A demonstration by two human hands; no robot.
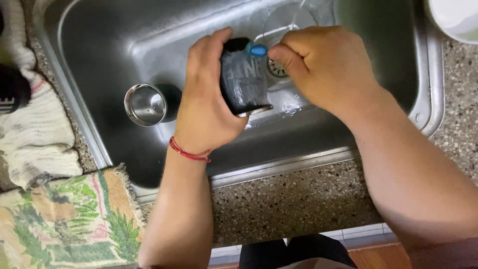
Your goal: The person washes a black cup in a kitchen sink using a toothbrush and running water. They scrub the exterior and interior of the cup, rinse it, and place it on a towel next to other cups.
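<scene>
My left hand (206,99) grips a black soapy cup (245,82) with a steel rim, held tilted over the steel sink (99,40). My right hand (326,65) is closed around a blue scrubbing piece (258,50) and presses it against the cup's upper side. A red string bracelet (188,152) circles my left wrist. Water runs down near the drain (276,69) just behind the cup.
A second steel-lined black cup (149,103) lies on its side in the sink, left of my left hand. Cloths (59,214) cover the speckled counter (294,199) at the left. A white vessel (455,17) sits at the top right corner.
</scene>
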